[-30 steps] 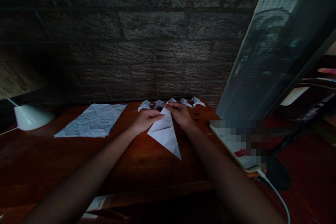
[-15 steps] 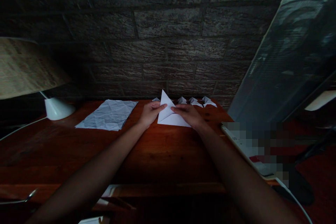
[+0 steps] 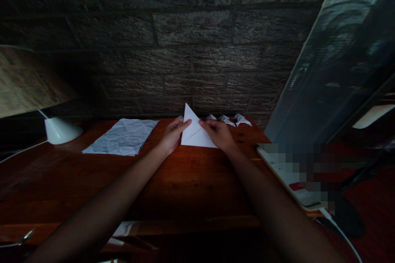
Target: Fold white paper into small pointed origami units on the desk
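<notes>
Both hands (image 3: 173, 134) (image 3: 220, 133) hold paper (image 3: 194, 135); screen (image 3: 279, 171) shows "00".

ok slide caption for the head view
Left grip and right grip hold folded white paper at a wooden table.

1. From here, the table (image 3: 185, 181) is reddish-brown wood.
2. Creased white paper (image 3: 121, 136) lies flat toward the left.
3. Farther left sits a white lamp base (image 3: 62, 130).
4. Folded paper shapes (image 3: 243, 120) line the back edge, partly hidden.
5. A flat device (image 3: 282, 172) lies along the right edge.
</notes>
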Motion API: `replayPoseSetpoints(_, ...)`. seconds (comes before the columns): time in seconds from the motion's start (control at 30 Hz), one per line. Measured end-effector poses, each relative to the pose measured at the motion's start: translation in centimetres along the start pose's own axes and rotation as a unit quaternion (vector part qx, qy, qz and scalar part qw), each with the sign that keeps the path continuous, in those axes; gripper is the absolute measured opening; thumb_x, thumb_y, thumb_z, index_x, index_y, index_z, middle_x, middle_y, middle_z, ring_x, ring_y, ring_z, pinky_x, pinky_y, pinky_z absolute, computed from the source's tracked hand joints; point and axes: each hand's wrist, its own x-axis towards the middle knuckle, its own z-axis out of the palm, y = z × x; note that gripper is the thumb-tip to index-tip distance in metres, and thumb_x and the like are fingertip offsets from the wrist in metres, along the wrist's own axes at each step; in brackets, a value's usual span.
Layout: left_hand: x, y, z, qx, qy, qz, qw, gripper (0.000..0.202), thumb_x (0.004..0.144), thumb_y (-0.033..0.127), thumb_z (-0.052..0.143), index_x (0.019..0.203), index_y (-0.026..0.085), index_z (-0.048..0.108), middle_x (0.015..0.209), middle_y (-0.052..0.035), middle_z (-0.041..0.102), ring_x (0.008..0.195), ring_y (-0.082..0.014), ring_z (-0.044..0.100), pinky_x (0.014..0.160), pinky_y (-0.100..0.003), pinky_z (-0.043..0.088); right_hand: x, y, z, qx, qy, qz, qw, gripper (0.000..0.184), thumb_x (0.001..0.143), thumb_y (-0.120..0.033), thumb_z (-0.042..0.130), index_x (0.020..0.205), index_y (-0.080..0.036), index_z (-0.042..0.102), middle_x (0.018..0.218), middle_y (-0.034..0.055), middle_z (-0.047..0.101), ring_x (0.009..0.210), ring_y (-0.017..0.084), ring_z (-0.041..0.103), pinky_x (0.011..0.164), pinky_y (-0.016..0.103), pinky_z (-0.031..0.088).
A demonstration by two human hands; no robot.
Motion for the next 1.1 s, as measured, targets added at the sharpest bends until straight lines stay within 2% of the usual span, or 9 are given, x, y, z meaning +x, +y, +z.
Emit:
replayPoseSetpoints(0.1, -0.5, -0.2, 0.4, 0.042, -0.050, -0.002, 0.998, 0.041, 0.057, 0.034, 0.089, 0.091, 0.015, 0.073, 0.087, -0.0055, 0.074, 0.075, -0.0170, 0.065, 0.075, -0.030, 0.050, -0.1, 0.0, 0.0, -0.050, 0.005, -0.019, 0.999, 0.044, 0.083, -0.058, 0.059, 0.065, -0.019, 0.068, 0.062, -0.0005, 0.061, 0.062, 0.014, 0.049, 0.058, 0.027, 0.035)
replayPoseSetpoints(0.17, -0.6, -0.4, 0.4, 0.069, -0.060, 0.007, 0.996, 0.040, 0.058, 0.032, 0.089, 0.092, 0.015, 0.074, 0.089, -0.0058, 0.075, 0.076, -0.0169, 0.065, 0.076, -0.030, 0.049, -0.2, -0.3, 0.0, -0.054, 0.002, -0.021, 0.998, 0.045, 0.083, -0.059, 0.059, 0.062, -0.019, 0.066, 0.059, -0.0009, 0.058, 0.060, 0.014, 0.047, 0.057, 0.027, 0.033)
replayPoseSetpoints(0.33, -0.1, -0.3, -0.2, 0.042, 0.004, 0.049, 0.998, 0.040, 0.059, 0.034, 0.087, 0.092, 0.016, 0.073, 0.088, -0.0041, 0.075, 0.073, -0.0163, 0.064, 0.074, -0.029, 0.049, -0.3, -1.5, -0.1, 0.034, -0.040, 0.007, 0.999, 0.043, 0.077, -0.061, 0.063, 0.072, -0.019, 0.071, 0.072, 0.0007, 0.067, 0.069, 0.016, 0.056, 0.061, 0.026, 0.040)
replayPoseSetpoints(0.47, 0.1, 0.2, -0.4, 0.017, 0.042, 0.050, 0.998, 0.047, 0.054, 0.035, 0.090, 0.092, 0.015, 0.072, 0.086, -0.0040, 0.074, 0.071, -0.0165, 0.063, 0.073, -0.030, 0.049, -0.1, -1.4, -0.3, 0.069, -0.063, 0.007, 0.996, 0.036, 0.076, -0.054, 0.070, 0.087, -0.019, 0.075, 0.089, 0.0031, 0.073, 0.080, 0.017, 0.063, 0.072, 0.029, 0.046)
replayPoseSetpoints(0.57, 0.1, 0.4, -0.2, 0.008, 0.049, 0.043, 0.998, 0.047, 0.053, 0.036, 0.090, 0.091, 0.015, 0.071, 0.082, -0.0030, 0.073, 0.067, -0.0152, 0.062, 0.067, -0.028, 0.049, 0.1, -0.6, -0.3, 0.068, -0.083, -0.011, 0.994, 0.030, 0.073, -0.043, 0.075, 0.092, -0.020, 0.075, 0.095, 0.0040, 0.075, 0.083, 0.018, 0.065, 0.077, 0.030, 0.049)
replayPoseSetpoints(0.67, -0.2, 0.4, 0.0, 0.004, 0.040, 0.037, 0.999, 0.044, 0.054, 0.036, 0.090, 0.088, 0.015, 0.070, 0.079, -0.0023, 0.073, 0.064, -0.0139, 0.061, 0.063, -0.027, 0.048, 0.4, 0.2, -0.4, 0.061, -0.066, -0.015, 0.996, 0.024, 0.074, -0.038, 0.074, 0.090, -0.019, 0.074, 0.091, 0.0044, 0.075, 0.079, 0.018, 0.067, 0.077, 0.031, 0.050)
replayPoseSetpoints(0.83, -0.6, 0.3, 0.3, 0.042, 0.023, -0.009, 0.999, 0.042, 0.051, 0.032, 0.091, 0.084, 0.014, 0.073, 0.082, -0.0058, 0.075, 0.065, -0.0154, 0.064, 0.064, -0.028, 0.049, 0.5, 0.6, -0.5, 0.040, -0.048, -0.027, 0.998, 0.019, 0.078, -0.037, 0.071, 0.087, -0.020, 0.074, 0.088, 0.0035, 0.076, 0.078, 0.018, 0.067, 0.074, 0.031, 0.052)
replayPoseSetpoints(0.97, -0.6, 0.1, 0.2, 0.063, 0.021, -0.010, 0.998, 0.041, 0.051, 0.030, 0.091, 0.085, 0.015, 0.075, 0.086, -0.0070, 0.076, 0.069, -0.0179, 0.066, 0.069, -0.030, 0.051, 0.4, 0.5, -0.4, 0.037, -0.051, -0.039, 0.997, 0.018, 0.080, -0.036, 0.069, 0.085, -0.020, 0.073, 0.089, 0.0036, 0.076, 0.080, 0.018, 0.068, 0.075, 0.031, 0.052)
replayPoseSetpoints(1.1, -0.6, 0.1, 0.2, 0.074, 0.026, -0.007, 0.997, 0.038, 0.052, 0.030, 0.090, 0.083, 0.015, 0.075, 0.085, -0.0067, 0.076, 0.068, -0.0175, 0.065, 0.067, -0.030, 0.050, 0.5, 0.5, -0.4, 0.032, -0.052, -0.045, 0.997, 0.018, 0.080, -0.036, 0.068, 0.084, -0.020, 0.073, 0.089, 0.0037, 0.075, 0.082, 0.018, 0.067, 0.076, 0.031, 0.051)
